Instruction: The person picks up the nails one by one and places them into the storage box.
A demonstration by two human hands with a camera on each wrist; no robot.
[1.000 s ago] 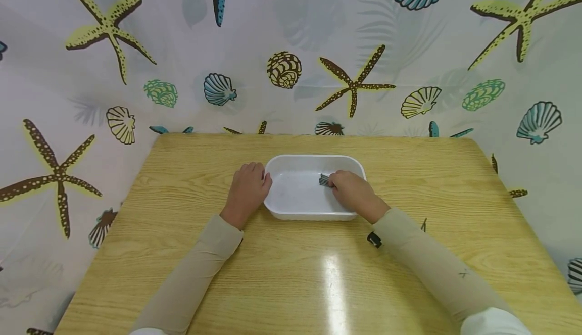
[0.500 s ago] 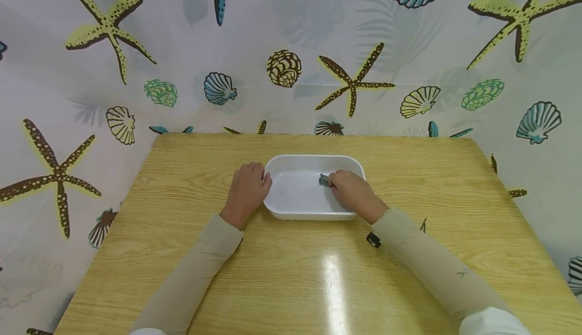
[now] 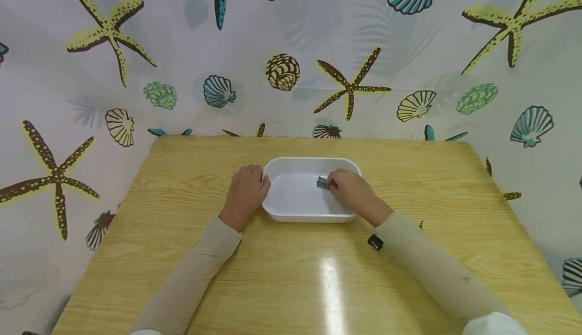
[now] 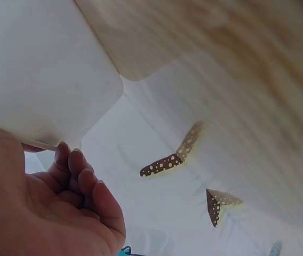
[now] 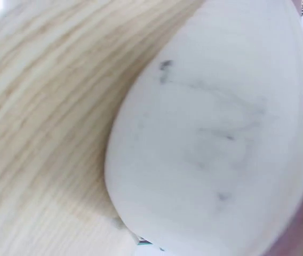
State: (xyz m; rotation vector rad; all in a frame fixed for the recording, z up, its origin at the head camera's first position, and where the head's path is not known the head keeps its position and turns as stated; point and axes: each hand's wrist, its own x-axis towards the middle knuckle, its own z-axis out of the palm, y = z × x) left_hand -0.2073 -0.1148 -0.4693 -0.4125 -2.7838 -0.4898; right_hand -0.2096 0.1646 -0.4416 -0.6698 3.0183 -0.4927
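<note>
A white plastic tray [image 3: 291,213] sits in the middle of the wooden table [image 3: 191,173]. My left hand [image 3: 246,192] rests against the tray's left end, with its fingers curled at the rim [image 4: 50,106]. Inside the tray's right half, my right hand [image 3: 350,191] pinches a small dark comb-like piece [image 3: 322,183] just above the floor. The right wrist view shows only the tray's white outer wall [image 5: 221,133] and the wood beside it.
A small black object [image 3: 375,242] lies on the table under my right forearm. A curtain printed with starfish and shells [image 3: 282,57] hangs behind and around the table. The table's edges drop off at left and right.
Both hands and the tray stay where they were. The head view has tipped slightly, so everything sits a little lower in the picture.
</note>
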